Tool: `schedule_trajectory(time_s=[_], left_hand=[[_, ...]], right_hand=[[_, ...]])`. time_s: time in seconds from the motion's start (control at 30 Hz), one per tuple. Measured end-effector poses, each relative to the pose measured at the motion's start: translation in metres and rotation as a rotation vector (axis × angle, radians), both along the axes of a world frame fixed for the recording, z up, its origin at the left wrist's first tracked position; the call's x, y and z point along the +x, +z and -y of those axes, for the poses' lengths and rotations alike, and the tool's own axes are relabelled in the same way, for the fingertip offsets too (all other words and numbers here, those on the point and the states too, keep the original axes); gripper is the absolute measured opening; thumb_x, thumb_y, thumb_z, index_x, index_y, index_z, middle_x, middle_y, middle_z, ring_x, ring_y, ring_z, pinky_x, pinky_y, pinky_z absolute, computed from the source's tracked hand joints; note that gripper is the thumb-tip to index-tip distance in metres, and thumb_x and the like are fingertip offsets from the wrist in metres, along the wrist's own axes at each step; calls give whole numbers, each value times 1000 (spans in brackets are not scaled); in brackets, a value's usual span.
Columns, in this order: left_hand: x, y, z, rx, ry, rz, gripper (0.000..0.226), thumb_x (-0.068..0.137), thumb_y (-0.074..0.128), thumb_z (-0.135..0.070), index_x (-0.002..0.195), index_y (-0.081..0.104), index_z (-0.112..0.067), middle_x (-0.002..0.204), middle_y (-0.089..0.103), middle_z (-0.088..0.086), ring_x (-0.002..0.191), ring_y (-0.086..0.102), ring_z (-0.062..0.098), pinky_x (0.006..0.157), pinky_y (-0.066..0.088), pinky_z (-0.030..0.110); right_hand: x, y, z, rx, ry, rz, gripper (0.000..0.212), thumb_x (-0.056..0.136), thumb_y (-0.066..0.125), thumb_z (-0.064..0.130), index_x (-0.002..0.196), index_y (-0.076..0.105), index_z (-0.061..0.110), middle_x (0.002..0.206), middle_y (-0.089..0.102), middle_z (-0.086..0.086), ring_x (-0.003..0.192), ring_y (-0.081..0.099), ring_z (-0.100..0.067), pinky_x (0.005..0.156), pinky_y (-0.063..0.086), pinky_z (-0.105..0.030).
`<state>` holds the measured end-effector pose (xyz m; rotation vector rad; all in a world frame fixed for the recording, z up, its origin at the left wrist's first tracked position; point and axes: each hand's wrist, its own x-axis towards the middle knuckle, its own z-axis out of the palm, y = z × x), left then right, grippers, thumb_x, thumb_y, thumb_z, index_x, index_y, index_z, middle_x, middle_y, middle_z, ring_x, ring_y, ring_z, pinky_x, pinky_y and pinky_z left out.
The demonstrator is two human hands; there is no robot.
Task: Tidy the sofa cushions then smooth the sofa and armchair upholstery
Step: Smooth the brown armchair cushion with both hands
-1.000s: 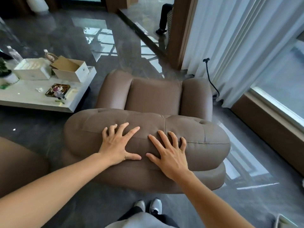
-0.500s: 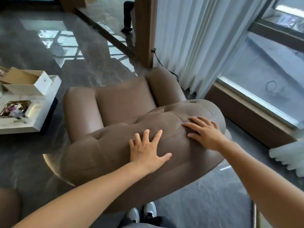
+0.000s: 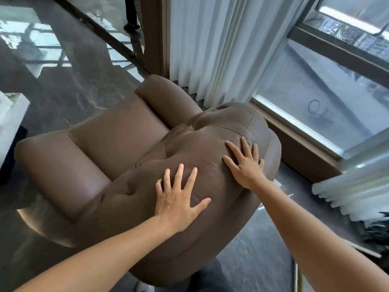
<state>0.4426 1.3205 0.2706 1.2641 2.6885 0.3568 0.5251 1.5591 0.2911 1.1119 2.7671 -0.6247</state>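
A brown leather armchair [image 3: 117, 140] fills the middle of the view, seen from behind and above its padded backrest. My left hand [image 3: 179, 197] lies flat on the backrest's top with fingers spread. My right hand [image 3: 245, 165] also rests flat, fingers apart, further right near a seam at the backrest's end. Neither hand holds anything. The seat cushion and both armrests show beyond the backrest.
White curtains [image 3: 214, 45] hang just behind the chair at the right, beside a low window sill [image 3: 294, 123]. A wooden post [image 3: 155, 34] stands behind the chair. The corner of a white table [image 3: 10, 114] is at the left edge. Glossy dark floor surrounds the chair.
The chair has turned so its backrest end swings toward the window. My right hand has slid right along the backrest; my left hand stays pressed near the middle. The table has left the view almost entirely.
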Motion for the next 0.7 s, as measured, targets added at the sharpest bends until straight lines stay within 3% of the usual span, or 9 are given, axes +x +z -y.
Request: schedule_trajectory(time_s=[0.2,0.47,0.7], left_hand=[[23,-6,-80,16,119,-14,88,80,24,-84,152,20,-34,157,28,10,141,26,40,107,29,60],[59,-11,-219,-22,351,-33,88,78,32,-82,152,20,-37,159,24,6,142,23,38,109,23,54],[63,-13,-294,-34,460,-18,87,80,28,-83,153,16,-38,160,23,6,143,22,37,109,26,56]], right_hand=[[-3,-21,-77,212,79,-179,60,88,12,76,145,18,58,165,5,7,150,-6,-28,116,6,-63],[-16,-21,-223,136,304,-205,58,90,17,74,146,19,56,166,5,8,150,-7,-28,118,4,-61],[-39,-30,-297,103,387,-217,59,89,13,77,145,18,58,165,7,8,150,-5,-28,118,5,-61]])
